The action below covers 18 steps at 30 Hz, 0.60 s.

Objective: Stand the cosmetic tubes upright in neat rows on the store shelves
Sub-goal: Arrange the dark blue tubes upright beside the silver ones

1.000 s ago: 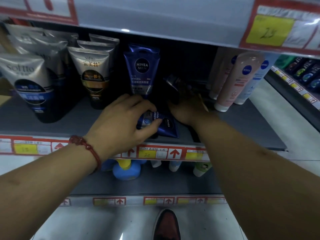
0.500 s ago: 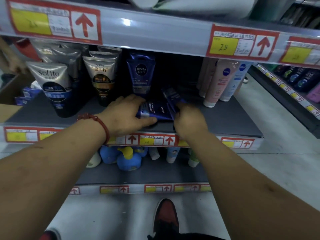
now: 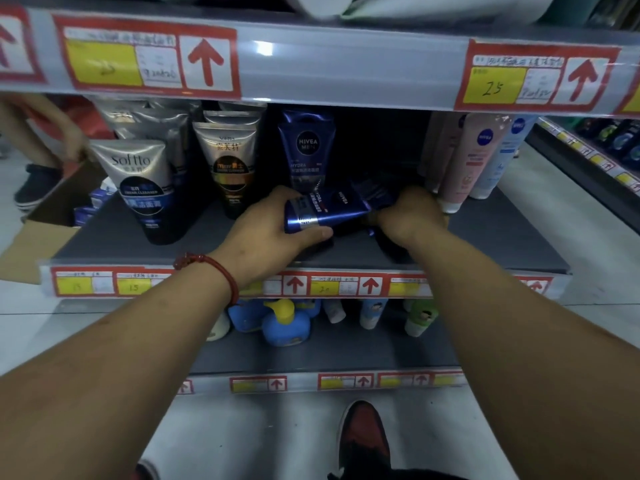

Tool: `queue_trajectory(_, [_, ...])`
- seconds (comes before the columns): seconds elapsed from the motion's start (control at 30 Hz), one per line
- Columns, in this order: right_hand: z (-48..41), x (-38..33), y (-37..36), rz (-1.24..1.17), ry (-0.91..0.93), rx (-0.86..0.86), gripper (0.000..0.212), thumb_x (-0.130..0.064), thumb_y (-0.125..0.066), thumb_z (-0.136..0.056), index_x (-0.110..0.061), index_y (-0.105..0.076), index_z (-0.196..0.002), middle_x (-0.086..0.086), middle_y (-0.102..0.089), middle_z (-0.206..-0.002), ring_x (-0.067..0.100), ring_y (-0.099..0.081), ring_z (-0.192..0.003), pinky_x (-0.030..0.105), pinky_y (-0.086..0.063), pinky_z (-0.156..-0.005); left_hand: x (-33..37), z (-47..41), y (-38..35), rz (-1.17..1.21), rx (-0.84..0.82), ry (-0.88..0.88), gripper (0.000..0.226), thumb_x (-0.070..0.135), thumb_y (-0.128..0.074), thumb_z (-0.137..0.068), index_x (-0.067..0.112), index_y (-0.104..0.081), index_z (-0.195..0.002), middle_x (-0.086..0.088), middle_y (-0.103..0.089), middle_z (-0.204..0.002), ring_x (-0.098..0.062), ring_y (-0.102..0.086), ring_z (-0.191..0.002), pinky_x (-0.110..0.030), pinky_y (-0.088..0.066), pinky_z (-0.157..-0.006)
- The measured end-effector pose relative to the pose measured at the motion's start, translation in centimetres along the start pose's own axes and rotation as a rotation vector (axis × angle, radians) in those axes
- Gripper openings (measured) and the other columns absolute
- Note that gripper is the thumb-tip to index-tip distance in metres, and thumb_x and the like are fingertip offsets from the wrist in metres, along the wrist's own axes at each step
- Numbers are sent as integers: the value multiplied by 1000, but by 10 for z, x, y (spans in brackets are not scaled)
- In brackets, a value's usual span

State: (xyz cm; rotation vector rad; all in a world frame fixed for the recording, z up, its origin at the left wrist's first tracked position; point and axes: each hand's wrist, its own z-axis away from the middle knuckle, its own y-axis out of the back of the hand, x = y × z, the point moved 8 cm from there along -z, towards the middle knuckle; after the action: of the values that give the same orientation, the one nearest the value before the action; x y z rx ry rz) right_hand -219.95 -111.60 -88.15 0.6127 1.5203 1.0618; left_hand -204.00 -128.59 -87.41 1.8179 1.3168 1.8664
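Observation:
My left hand [image 3: 268, 233] grips a blue Nivea tube [image 3: 327, 211] lying sideways, just above the grey shelf [image 3: 502, 237]. My right hand [image 3: 412, 216] holds the flat end of that tube or of a darker tube [image 3: 372, 190] behind it; I cannot tell which. Another blue Nivea Men tube [image 3: 306, 147] stands upright behind my left hand. Silver Softto tubes [image 3: 138, 181] and gold-labelled tubes [image 3: 228, 164] stand upright in rows on the left.
Pink and white Nivea tubes [image 3: 467, 161] stand at the shelf's right. A lower shelf holds blue duck-shaped bottles [image 3: 284, 327] and small tubes [image 3: 370, 311]. An open cardboard box [image 3: 38, 237] sits at the left, with another person's arm [image 3: 34, 129] above it. My shoe [image 3: 363, 441] is on the floor.
My left hand has lifted the blue tube off the shelf. My right hand has drawn back from the rear of the shelf to the tube's end. My view has pulled back.

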Motion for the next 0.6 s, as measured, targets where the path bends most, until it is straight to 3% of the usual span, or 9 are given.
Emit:
queue_trajectory(0.1, [3, 2, 8, -212, -9, -5, 56, -31, -87, -69, -8, -65, -116, 10, -66, -117, 30, -63, -105, 36, -55, -86, -5, 1, 11, 128, 107, 65, 73, 47, -88, -69, 24, -44, -123, 17, -56, -103, -3, -58, -91, -21, -45, -74])
queue_trajectory(0.23, [15, -3, 28, -383, 56, 81, 35, -13, -83, -73, -6, -72, -106, 8, -70, -101, 27, -66, -96, 41, -58, -84, -7, 1, 8, 351, 119, 119, 71, 35, -85, -75, 23, -44, -131, 8, -62, -118, -9, -62, -103, -24, -46, -86])
queue_trajectory(0.37, [28, -8, 45, -579, 102, 115, 33, -14, -80, -77, -11, -72, -109, 10, -72, -99, 26, -68, -86, 41, -60, -73, -9, 2, 8, 472, 74, 164, 50, 22, -72, -83, 20, -53, -130, -1, -65, -121, -18, -63, -109, -28, -48, -89])
queue_trajectory(0.43, [31, -15, 53, -646, 115, 89, 36, -16, -80, -79, -11, -70, -113, 8, -70, -94, 18, -63, -68, 25, -55, -53, -6, 2, 12, 451, 21, 103, 48, 16, -77, -85, 19, -58, -129, 0, -70, -115, -14, -66, -106, -28, -52, -92])
queue_trajectory(0.47, [32, -20, 58, -631, 142, 93, 38, -18, -81, -79, -10, -69, -114, 7, -68, -90, 13, -57, -62, 21, -48, -50, -5, 3, 15, 419, -5, 70, 49, 17, -80, -83, 19, -61, -128, 2, -71, -113, -12, -67, -103, -27, -53, -92])
queue_trajectory(0.6, [37, -35, 67, -628, 214, 58, 30, -20, -80, -79, -9, -71, -105, -1, -63, -73, 8, -51, -58, 24, -41, -58, -9, 4, 26, 438, -32, 47, 49, 12, -86, -75, 20, -67, -120, 0, -74, -106, -9, -71, -88, -25, -58, -83])
